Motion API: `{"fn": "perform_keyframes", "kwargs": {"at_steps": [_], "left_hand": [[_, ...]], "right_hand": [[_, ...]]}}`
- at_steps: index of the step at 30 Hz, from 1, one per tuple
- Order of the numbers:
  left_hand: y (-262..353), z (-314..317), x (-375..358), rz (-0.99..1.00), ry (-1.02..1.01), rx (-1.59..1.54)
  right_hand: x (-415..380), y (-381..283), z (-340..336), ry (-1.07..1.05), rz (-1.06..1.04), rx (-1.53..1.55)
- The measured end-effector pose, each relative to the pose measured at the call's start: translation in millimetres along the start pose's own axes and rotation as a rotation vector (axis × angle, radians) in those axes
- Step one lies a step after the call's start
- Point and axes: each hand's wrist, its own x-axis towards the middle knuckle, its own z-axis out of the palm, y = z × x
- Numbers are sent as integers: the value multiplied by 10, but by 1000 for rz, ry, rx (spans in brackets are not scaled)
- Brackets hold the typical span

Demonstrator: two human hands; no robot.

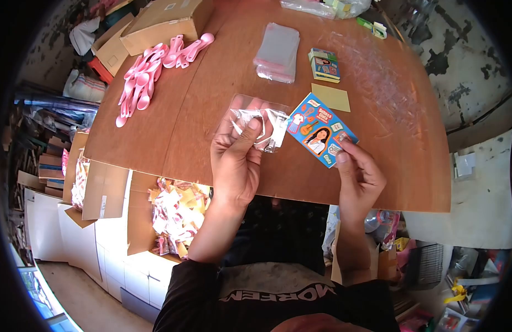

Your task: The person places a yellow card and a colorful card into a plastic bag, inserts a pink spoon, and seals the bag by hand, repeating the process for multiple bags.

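Observation:
My left hand [239,149] grips a clear plastic bag [272,124], thumb in front and fingers behind it. In my right hand [360,174] is a blue printed card [316,128] with small pictures on it, pinched at its lower right corner. The card's upper left corner is close to the bag's right edge; whether it is inside cannot be made out. Beyond the card lies a plain yellowish card [331,98], and behind that a small stack of printed cards [324,65]. A pile of clear bags [277,52] rests to the left of the stack.
Pink plastic spoons [142,83] lie on the brown table's [184,127] left side near a cardboard box [164,25]. Loose clear plastic [377,83] spreads over the right side. Below the table's front edge, an open carton [139,216] holds many packed pieces.

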Motion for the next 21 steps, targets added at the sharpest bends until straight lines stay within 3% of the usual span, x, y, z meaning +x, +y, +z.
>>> {"fn": "perform_keyframes", "kwargs": {"at_steps": [5, 10, 17, 19, 21], "left_hand": [[-26, 2, -28, 6, 4, 21], [-72, 28, -48, -14, -11, 4], [-98, 36, -56, -38, -30, 20], [-121, 50, -77, -61, -23, 44], [-159, 28, -116, -104, -91, 68]], "right_hand": [[-142, 112, 171, 61, 139, 190], [-240, 160, 296, 32, 147, 246], [-277, 130, 269, -50, 184, 209], [-246, 174, 254, -111, 101, 130], [-193, 67, 304, -53, 179, 174]]}}
